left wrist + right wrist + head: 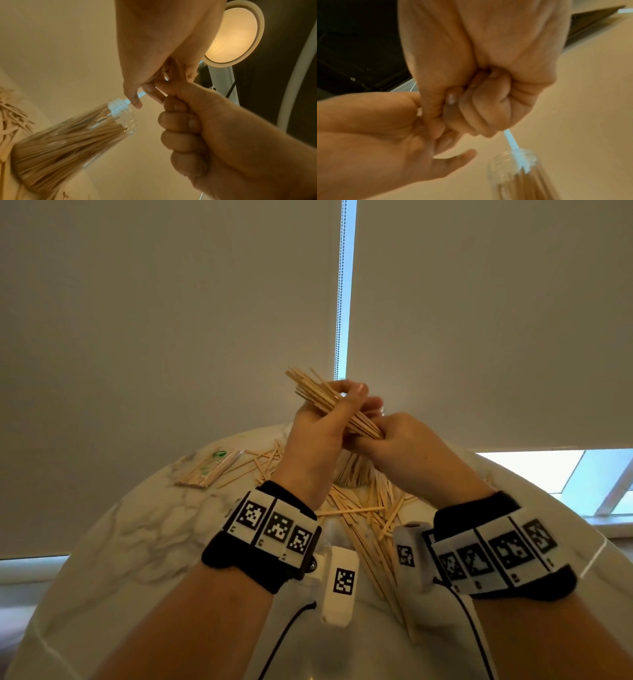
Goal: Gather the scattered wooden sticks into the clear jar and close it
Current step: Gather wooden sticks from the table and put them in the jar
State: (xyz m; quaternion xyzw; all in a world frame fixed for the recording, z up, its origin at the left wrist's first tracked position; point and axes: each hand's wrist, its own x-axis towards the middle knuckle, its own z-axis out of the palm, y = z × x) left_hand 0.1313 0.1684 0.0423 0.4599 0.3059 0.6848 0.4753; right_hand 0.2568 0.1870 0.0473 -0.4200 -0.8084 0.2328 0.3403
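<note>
Both hands grip one bundle of wooden sticks (320, 397) in the air above the table. My left hand (344, 400) wraps its middle, and my right hand (378, 434) closes in a fist round its near end. The far ends fan out up and to the left. Directly below the hands stands the clear jar (352, 472), packed with upright sticks. The left wrist view shows the jar (77, 135) with no lid on its threaded mouth. In the right wrist view the jar (520, 170) is blurred. Many loose sticks (363, 510) lie on the table around the jar.
The round marble table (137, 535) carries a wrapped packet of sticks (209, 469) at the far left. Roller blinds with a bead chain (340, 302) hang behind the table. A lit ceiling lamp (236, 33) shows overhead. No lid is in view.
</note>
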